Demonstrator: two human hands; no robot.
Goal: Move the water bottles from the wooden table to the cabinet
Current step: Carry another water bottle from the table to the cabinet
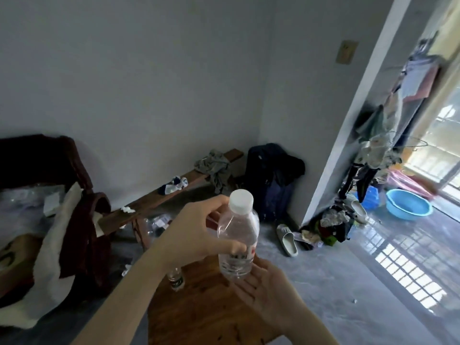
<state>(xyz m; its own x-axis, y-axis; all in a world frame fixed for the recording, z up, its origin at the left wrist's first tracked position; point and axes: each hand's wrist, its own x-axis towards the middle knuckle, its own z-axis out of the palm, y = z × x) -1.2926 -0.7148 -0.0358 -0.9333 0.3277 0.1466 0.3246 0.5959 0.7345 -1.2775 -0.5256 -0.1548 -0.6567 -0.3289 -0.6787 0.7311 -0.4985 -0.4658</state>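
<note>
1. Head view: the left hand (196, 232) grips a clear water bottle (236, 235) with a white cap, fingers and thumb curled round its upper body, upright above the wooden table's (206, 312) far edge.
2. The right hand (266, 292) lies palm up, fingers spread, touching the bottle's base.
3. A second bottle (175, 278) stands near the table's far left corner, partly hidden by the left forearm.

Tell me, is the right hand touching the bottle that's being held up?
Touching. The head view shows the right hand's open fingers under the bottle's base, while the left hand grips its middle.
</note>
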